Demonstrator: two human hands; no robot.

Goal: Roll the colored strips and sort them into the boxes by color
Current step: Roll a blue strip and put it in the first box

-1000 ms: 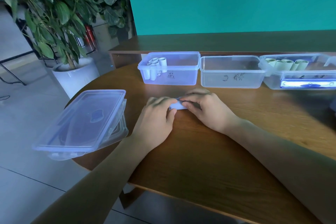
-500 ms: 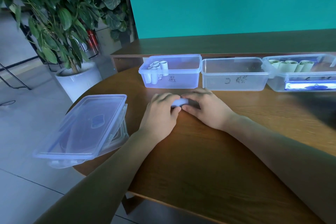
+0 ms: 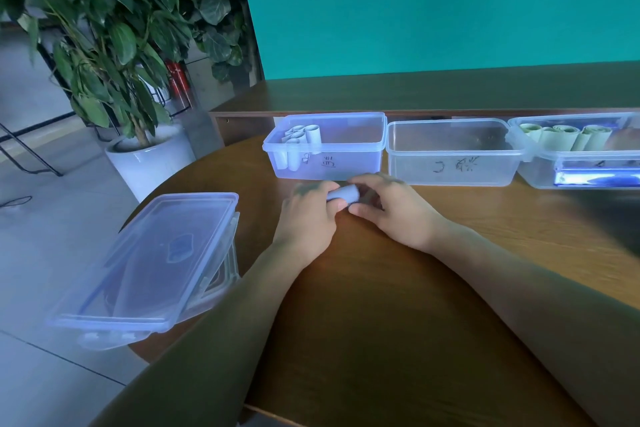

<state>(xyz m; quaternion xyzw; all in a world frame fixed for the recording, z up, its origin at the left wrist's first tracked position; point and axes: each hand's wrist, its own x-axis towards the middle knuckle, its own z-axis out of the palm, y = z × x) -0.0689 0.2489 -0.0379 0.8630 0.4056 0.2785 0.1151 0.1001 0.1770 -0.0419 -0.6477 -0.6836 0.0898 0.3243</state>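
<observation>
A pale blue-grey rolled strip is pinched between the fingertips of my left hand and my right hand, just above the wooden table. Right behind them stand three clear boxes in a row. The left box holds several pale rolls in its left end. Nothing shows inside the middle box. The right box holds several green rolls.
A stack of clear box lids overhangs the table's left edge. A potted plant stands on the floor at the left. Behind the boxes runs a raised wooden ledge against a teal wall.
The flat strip under my fingers has become a thicker roll, now lifted slightly between both hands. Both hands have moved closer to the boxes.
</observation>
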